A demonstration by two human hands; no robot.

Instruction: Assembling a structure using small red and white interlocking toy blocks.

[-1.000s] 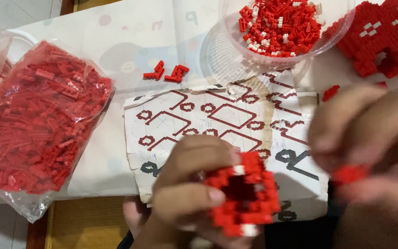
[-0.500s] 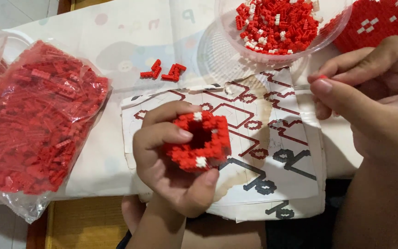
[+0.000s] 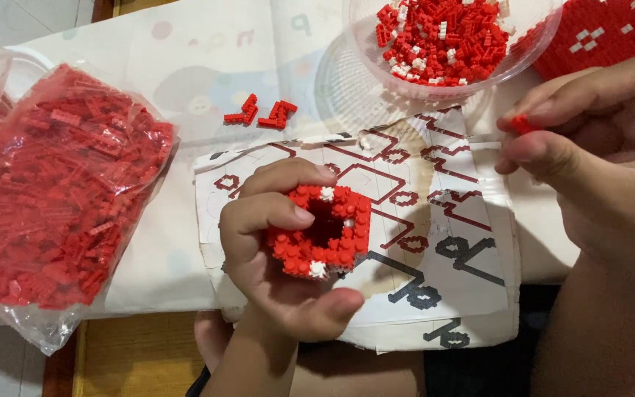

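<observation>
My left hand [image 3: 273,250] grips a small hollow model of red bricks with a few white ones [image 3: 321,231], held over a printed instruction sheet [image 3: 413,191]. My right hand [image 3: 589,140] is at the right edge, with thumb and forefinger pinched on a tiny red brick [image 3: 521,123]. That hand hovers just below a clear plastic bowl [image 3: 435,84] holding several red and white bricks.
A clear plastic bag of red bricks [image 3: 60,198] lies at the left. Loose red bricks [image 3: 262,112] rest on the pale tablecloth above the sheet. A larger red built piece with white marks [image 3: 611,37] sits at the top right. The table's front edge runs along the bottom.
My left hand raised the red model slightly and turned it, so its hollow shows. My right hand shifted right and now pinches a small red brick at its fingertips.
</observation>
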